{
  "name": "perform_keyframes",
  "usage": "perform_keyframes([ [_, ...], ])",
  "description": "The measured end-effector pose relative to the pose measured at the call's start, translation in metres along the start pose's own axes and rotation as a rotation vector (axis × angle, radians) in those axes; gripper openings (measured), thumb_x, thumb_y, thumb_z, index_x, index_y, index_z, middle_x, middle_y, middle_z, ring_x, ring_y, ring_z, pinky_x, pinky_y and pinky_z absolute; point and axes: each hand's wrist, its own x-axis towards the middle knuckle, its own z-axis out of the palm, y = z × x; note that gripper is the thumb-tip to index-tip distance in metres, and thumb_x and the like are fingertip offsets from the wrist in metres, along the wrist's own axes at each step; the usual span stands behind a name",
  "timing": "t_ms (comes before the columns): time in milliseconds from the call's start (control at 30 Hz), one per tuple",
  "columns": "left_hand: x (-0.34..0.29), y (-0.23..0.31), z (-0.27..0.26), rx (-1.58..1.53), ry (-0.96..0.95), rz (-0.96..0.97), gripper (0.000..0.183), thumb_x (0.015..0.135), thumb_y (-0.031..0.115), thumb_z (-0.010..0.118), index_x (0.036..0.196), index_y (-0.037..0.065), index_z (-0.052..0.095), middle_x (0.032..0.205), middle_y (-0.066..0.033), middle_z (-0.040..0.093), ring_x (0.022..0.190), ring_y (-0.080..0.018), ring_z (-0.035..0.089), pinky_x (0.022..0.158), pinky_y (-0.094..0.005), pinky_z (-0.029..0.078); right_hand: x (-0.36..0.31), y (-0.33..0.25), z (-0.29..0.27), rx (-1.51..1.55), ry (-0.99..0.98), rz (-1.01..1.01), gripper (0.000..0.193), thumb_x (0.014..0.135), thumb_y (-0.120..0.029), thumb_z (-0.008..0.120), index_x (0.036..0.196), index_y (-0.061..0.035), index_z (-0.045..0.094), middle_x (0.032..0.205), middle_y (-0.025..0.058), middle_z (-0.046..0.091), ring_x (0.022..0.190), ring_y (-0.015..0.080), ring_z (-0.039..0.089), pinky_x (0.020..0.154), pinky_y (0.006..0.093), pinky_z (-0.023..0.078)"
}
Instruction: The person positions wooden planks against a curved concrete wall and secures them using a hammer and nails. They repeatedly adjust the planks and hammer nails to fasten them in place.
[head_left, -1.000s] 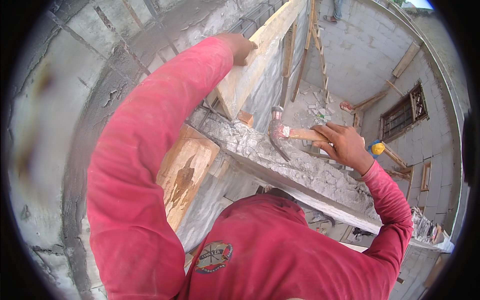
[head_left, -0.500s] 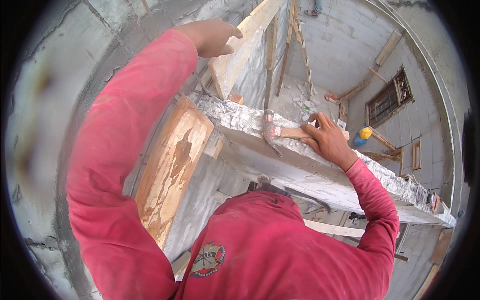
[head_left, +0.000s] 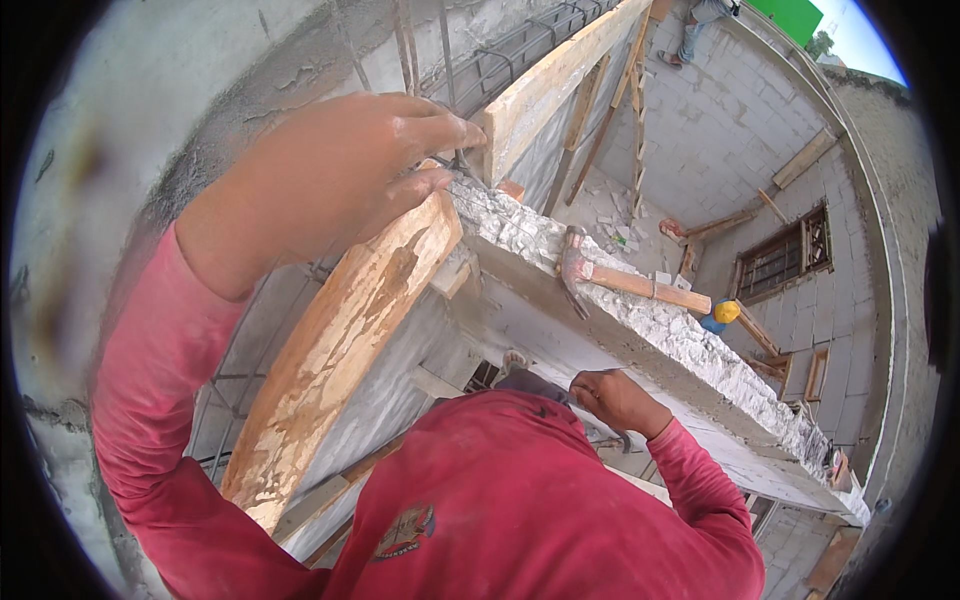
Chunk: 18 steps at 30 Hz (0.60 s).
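My left hand (head_left: 330,185) is raised, its fingers closed around the top end of a stained wooden board (head_left: 330,350) that leans against the wall. The fingertips reach the end of a pale plank (head_left: 550,85) and some rebar (head_left: 430,45). A hammer (head_left: 600,275) with a wooden handle lies untouched on top of the rough concrete beam (head_left: 690,350). My right hand (head_left: 615,400) is down near my chest, below the beam's edge. Its fingers are curled on what looks like a thin nail. Both my sleeves are red.
Far below, a person in a yellow helmet (head_left: 722,315) stands on a rubble-strewn floor. Wooden props and a ladder (head_left: 640,100) lean against grey block walls. A barred window (head_left: 790,255) is on the right. Another person's legs (head_left: 700,20) show at the top.
My right hand let go of the hammer, which now lies on the beam, and dropped toward my chest. My left hand went from the pale plank's end to the stained board's top.
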Motion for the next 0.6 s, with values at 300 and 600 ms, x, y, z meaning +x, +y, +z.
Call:
perform_keyframes([
  [300,-0.098,0.006,0.03,-0.219,0.016,-0.352,0.039,0.094,0.017,0.07,0.133,0.008,0.067,0.141,-0.0173,0.064,0.132,-0.0374,0.061,0.111,-0.0463,0.049,0.041,0.183,0.227,0.182,0.258,0.293,0.026,0.095,-0.027,0.064,0.102,-0.0033,0.072,0.087,0.023,0.073,0.081,0.0305,0.075,0.075,0.0446,0.055],
  [600,-0.146,-0.028,0.068,-0.35,0.083,-0.336,0.034,0.095,0.026,0.071,0.121,0.004,0.074,0.131,-0.0177,0.069,0.128,-0.0363,0.062,0.111,-0.0486,0.047,0.076,0.196,0.284,0.166,0.284,0.278,0.028,0.102,-0.023,0.055,0.115,-0.0016,0.069,0.101,0.0271,0.072,0.096,0.0442,0.07,0.083,0.0475,0.054],
])
